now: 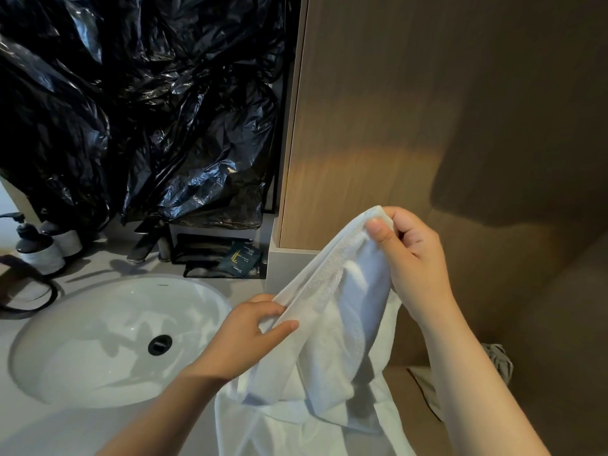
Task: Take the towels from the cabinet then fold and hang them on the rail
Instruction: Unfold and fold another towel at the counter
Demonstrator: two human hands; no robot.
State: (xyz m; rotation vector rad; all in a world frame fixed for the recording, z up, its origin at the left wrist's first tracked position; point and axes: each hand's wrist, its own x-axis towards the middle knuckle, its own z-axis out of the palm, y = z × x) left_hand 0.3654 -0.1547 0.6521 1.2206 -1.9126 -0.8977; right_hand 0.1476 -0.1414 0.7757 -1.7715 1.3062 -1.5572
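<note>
A white towel (332,327) hangs bunched between both hands over the right end of the grey counter. My right hand (414,261) pinches its top corner, raised in front of the wooden cabinet side. My left hand (253,334) pinches the towel's long edge lower down and to the left, beside the sink. The towel's lower part drapes down over the counter edge and out of the frame. No rail is in view.
A white oval sink (108,337) is set in the grey counter (42,432) on the left, with a faucet (148,241), pump bottles (38,248) and dark sachets (241,260) behind it. Black plastic sheeting (138,103) covers the wall above. A wooden panel (427,126) fills the right.
</note>
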